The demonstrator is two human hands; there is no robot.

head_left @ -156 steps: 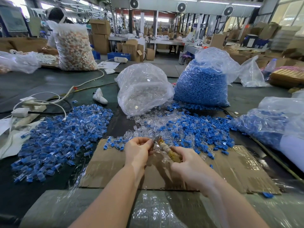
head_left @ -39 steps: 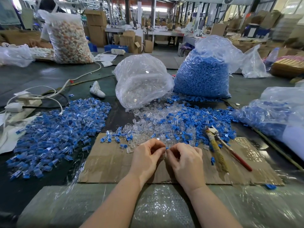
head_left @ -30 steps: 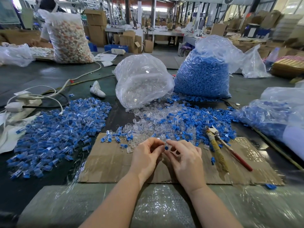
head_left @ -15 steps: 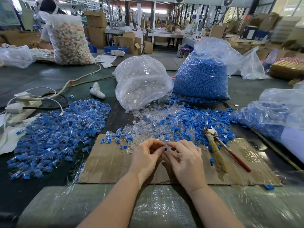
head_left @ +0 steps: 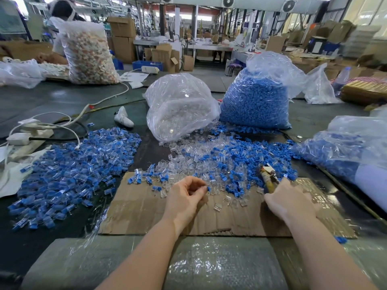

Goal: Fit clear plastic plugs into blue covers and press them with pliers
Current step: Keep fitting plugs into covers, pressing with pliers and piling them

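We're on a factory floor, at a long dark worktable. Bulk bags crowd it: a clear bag of blue covers at upper centre-right, a bag of clear plugs beside it. Stacked cardboard boxes sit at the upper left, ventilation fans line the top edge, and another worker sits far upper left.
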